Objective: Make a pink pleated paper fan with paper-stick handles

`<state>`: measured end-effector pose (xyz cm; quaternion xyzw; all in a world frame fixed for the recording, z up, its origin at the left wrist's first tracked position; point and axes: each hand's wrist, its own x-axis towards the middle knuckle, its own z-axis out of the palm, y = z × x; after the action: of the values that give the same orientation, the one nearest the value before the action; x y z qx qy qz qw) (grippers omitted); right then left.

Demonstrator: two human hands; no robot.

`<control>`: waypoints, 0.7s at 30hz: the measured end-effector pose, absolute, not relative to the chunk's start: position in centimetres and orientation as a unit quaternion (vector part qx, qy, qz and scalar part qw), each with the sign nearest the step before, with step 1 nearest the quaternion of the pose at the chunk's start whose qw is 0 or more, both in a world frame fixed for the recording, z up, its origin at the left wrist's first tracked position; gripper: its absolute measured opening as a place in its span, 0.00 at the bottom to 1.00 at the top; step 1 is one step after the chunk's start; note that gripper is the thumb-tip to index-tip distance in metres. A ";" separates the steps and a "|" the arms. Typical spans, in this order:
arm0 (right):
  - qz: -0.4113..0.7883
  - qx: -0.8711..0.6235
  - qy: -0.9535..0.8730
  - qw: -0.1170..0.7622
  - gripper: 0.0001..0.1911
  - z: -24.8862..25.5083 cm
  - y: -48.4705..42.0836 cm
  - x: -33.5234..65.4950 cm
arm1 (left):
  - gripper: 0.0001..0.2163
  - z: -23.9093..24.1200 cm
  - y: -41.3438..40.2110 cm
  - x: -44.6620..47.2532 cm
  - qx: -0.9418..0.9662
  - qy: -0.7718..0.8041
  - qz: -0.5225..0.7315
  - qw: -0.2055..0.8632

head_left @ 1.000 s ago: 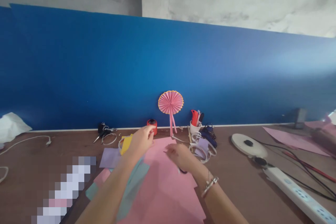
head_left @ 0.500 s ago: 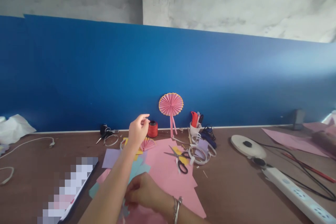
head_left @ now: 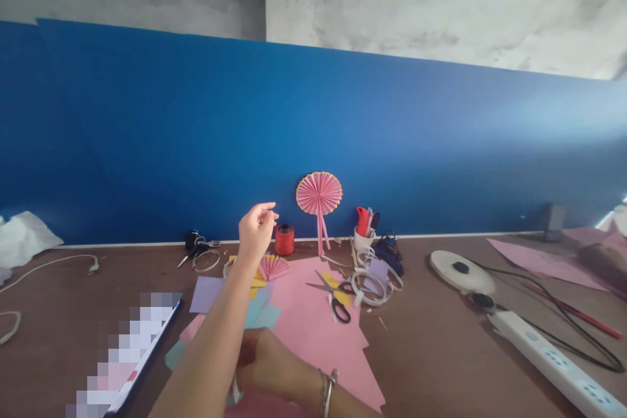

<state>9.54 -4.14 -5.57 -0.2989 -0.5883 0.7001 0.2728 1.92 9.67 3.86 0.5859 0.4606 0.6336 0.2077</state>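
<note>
Raised above the table, my left hand [head_left: 257,227] has its index finger stretched out and the other fingers loosely bent; I see nothing between them. Close by stands a red spool of thread [head_left: 284,240]. My right hand [head_left: 269,362], with a silver bangle on the wrist, is low over the paper, its fingers curled and partly hidden by my left forearm. A pale strip [head_left: 236,390] shows below those fingers, too unclear to name. Pink paper sheets [head_left: 308,320] lie beneath, with black-handled scissors [head_left: 336,294] and a small pleated pink paper piece [head_left: 273,267] on them.
A round pink paper fan [head_left: 319,193] leans against the blue partition [head_left: 196,130]. Right of it are a white pen cup [head_left: 363,240] and rolls of white tape [head_left: 369,289]. A power strip [head_left: 553,356] lies at right, a phone [head_left: 142,353] at left, keys [head_left: 196,245] behind.
My left hand has risen slightly, and its index finger stands further from the other fingers. My right hand has turned a little, showing more of its back. The table things stay put.
</note>
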 end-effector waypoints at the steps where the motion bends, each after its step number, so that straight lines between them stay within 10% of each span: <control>1: 0.674 -0.323 -0.605 0.275 0.28 -5.5 -4.3 9.4 | 0.14 4.1 9.6 1.8 0.584 0.460 0.635 0.210; 11: 0.056 -0.402 -0.861 0.306 0.06 -7.1 -7.4 8.7 | 0.16 5.5 10.0 -1.4 0.466 0.507 0.699 0.194; 21: 0.233 -0.540 -0.771 0.244 0.16 -3.9 0.3 11.7 | 0.15 7.0 8.6 -1.9 0.517 0.497 0.669 0.195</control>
<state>11.75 0.25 -3.86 -0.5404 -0.7708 0.2332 0.2440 -1.91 8.65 7.03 0.5167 0.4970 0.6693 0.1952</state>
